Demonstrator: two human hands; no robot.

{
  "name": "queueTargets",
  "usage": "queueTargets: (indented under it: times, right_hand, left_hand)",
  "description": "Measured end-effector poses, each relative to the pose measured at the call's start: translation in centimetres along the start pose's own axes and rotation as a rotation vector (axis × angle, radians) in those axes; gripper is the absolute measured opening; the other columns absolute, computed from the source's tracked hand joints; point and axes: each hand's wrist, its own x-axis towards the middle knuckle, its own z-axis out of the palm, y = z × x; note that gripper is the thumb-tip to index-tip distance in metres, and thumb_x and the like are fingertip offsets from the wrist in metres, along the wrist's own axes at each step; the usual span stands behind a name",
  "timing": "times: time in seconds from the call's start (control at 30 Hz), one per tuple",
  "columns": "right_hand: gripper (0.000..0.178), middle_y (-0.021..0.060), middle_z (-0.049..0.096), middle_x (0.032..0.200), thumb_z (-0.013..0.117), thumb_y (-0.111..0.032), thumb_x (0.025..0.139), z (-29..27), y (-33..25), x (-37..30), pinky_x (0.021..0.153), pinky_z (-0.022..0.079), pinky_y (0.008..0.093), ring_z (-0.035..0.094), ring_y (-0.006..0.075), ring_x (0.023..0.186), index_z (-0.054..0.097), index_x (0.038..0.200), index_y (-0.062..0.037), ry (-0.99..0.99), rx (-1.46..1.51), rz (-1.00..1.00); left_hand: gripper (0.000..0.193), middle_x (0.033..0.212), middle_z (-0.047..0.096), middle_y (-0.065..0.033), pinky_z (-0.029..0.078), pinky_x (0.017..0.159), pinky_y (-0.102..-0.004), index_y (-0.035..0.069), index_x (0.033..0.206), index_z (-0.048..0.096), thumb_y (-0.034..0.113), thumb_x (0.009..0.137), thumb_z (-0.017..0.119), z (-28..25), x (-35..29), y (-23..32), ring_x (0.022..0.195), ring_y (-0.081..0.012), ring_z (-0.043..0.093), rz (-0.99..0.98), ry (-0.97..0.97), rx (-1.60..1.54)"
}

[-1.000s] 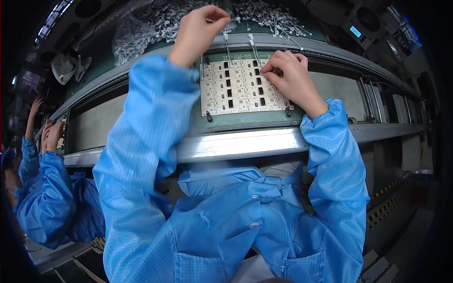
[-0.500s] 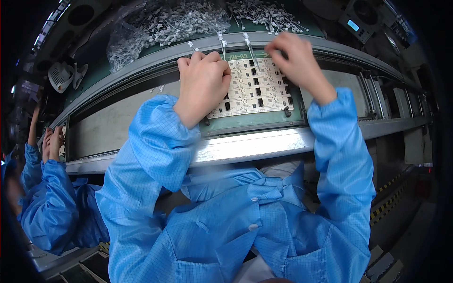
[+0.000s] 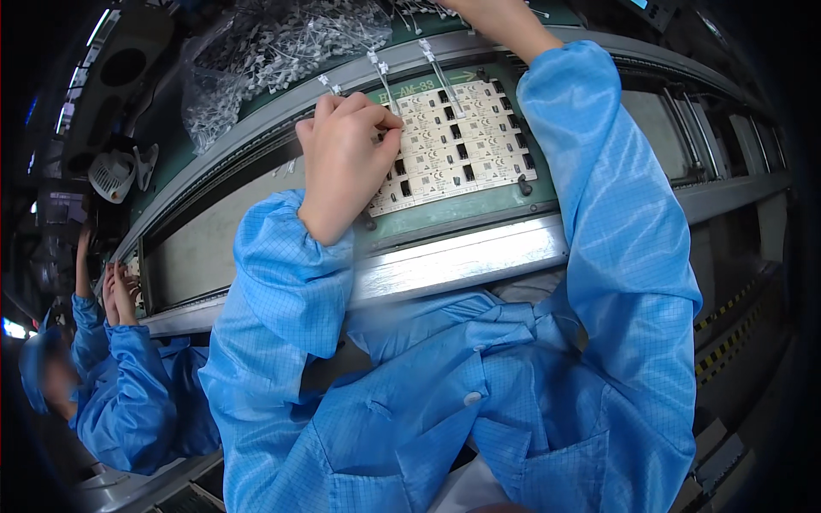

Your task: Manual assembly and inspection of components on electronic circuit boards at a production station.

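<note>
A panel of white circuit boards with black parts lies in a green carrier on the rail line in front of me. My left hand bends over the panel's left part, thumb and fingers pinched together; whatever they grip is hidden. White-plugged wire leads lie across the panel's far edge, their plugs pointing away from me. My right hand reaches to the far side, by loose connector leads. Its fingers are cut off by the upper edge of the picture.
A clear plastic bag and a heap of white connector leads lie beyond the far rail. The bright near rail runs before my body. A white slotted device stands at far left. Another person's hands work farther left.
My right hand has left the panel's far right side and moved away to the upper edge. My left hand stays pinched over the panel. The whole view has shifted slightly.
</note>
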Motion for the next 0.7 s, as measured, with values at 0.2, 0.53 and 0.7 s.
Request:
queueTargets:
  times: [0.2,0.53,0.7]
  right_hand:
    - [0.014,0.0084,0.072,0.083,0.066,-0.008,0.09,-2.9,-1.0,0.3,0.071,0.054,0.0284,0.069,0.0142,0.08,0.069,0.094,0.0049,-0.014,0.477,0.12]
    - [0.011,0.0067,0.071,0.088,0.065,-0.01,0.092,-5.8,-3.5,-4.6,0.073,0.052,0.0274,0.068,0.016,0.082,0.066,0.1,-0.0023,-0.09,0.434,0.135]
    - [0.013,0.0127,0.073,0.09,0.063,-0.011,0.095,-5.7,-4.5,-10.6,0.069,0.055,0.03,0.073,0.0214,0.082,0.064,0.106,-0.0029,-0.243,0.175,0.023]
  left_hand:
    - [0.007,0.089,0.066,0.0012,0.035,0.086,-0.0413,0.01,0.083,0.075,0.013,0.079,0.071,-0.1,0.2,0.1,0.1,-0.0243,0.054,-0.017,-0.025,-0.007]
    - [0.018,0.113,0.063,-0.0046,0.042,0.091,-0.043,0.008,0.098,0.076,0.019,0.085,0.069,-2.0,-0.8,1.1,0.111,-0.0304,0.051,0.295,-0.164,0.247]
    - [0.025,0.105,0.067,-0.0045,0.046,0.089,-0.0413,0.011,0.088,0.079,0.031,0.088,0.064,-2.8,4.4,0.6,0.104,-0.0309,0.058,0.292,-0.435,0.22]
